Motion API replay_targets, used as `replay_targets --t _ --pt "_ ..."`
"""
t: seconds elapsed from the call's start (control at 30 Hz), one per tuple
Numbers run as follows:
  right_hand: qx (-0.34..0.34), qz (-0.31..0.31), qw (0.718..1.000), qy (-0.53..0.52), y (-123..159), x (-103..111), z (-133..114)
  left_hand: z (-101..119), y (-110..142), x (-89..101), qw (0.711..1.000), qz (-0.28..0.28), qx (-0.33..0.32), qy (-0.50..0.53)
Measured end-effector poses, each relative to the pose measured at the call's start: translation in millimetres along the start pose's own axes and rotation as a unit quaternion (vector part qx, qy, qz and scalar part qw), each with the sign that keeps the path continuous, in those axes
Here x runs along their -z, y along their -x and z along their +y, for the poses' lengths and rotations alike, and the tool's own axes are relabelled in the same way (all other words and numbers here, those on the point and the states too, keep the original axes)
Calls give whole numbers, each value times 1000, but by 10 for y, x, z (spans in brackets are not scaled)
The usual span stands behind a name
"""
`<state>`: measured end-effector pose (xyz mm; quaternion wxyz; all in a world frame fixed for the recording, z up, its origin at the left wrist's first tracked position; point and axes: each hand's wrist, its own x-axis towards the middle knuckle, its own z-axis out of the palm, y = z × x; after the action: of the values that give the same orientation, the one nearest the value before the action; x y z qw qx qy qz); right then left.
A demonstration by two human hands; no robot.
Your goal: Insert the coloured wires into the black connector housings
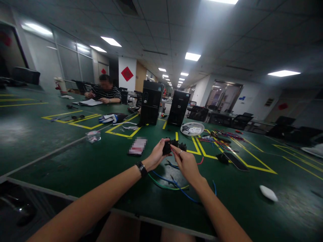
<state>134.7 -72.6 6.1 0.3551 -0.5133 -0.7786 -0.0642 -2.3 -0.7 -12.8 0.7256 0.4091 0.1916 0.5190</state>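
Observation:
My left hand (pixel 159 154), with a dark watch on its wrist, is closed around a black ridged block (pixel 166 147) just above the green table (pixel 106 171). The fingers of my right hand (pixel 185 163) are pinched together against the near side of that block; whatever lies between them is too small to make out. Another black toothed piece (pixel 182 147) shows just beyond my right hand. Under my hands lie loose blue wires (pixel 185 194) and a green wire (pixel 161 185). A short red wire end (pixel 201 160) sticks out right of my right hand.
Two black computer towers (pixel 151 102) stand ahead, with a white basket (pixel 192 129) beside them. Bundled coloured wires (pixel 222 140) and a dark phone-like slab (pixel 236 161) lie right. A phone (pixel 137 146) lies left of my hands, a white object (pixel 268 193) right. Another person (pixel 106 90) sits across the table.

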Motion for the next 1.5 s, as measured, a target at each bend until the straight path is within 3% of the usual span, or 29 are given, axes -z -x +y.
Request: replay_targets --t 0.57,0.97,1.1,1.23,1.5 --pt "-28 -7 999 -40 -2 -31 41 -52 18 38 993 -55 -40 -97" --pt "19 -57 996 -66 25 43 96 -26 43 71 955 -54 -122 -264" --pt "-7 -40 996 -75 7 19 40 24 41 51 934 -34 -155 -320" --pt "-49 7 996 -75 -17 3 -31 31 39 1 946 -11 -140 -290" --pt "-68 -32 979 -191 -3 -16 -13 -22 58 27 964 -42 -96 -246"
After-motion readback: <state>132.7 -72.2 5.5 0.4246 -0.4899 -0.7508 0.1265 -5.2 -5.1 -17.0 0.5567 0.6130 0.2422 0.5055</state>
